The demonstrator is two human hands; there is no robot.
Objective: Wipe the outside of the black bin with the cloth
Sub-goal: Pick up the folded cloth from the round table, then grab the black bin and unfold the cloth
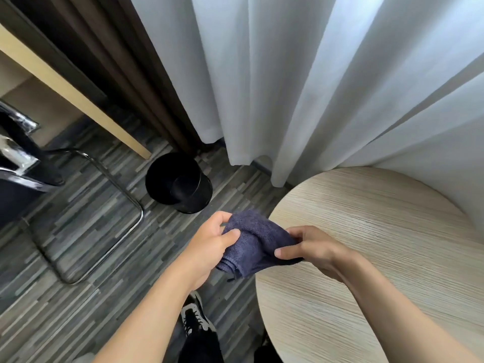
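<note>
A round black bin (180,183) stands upright and empty on the striped floor, near the foot of the curtains. A dark blue-grey cloth (255,244) hangs folded between both hands, above the left edge of the round table and well in front of the bin. My left hand (209,247) pinches its left side with thumb on top. My right hand (314,248) grips its right end. Neither hand touches the bin.
A round light-wood table (379,258) fills the lower right. White sheer curtains (314,87) and a brown drape (136,74) hang behind the bin. A chrome-framed black chair (86,205) and a wooden desk edge (73,95) stand at the left. My shoe (195,317) is below.
</note>
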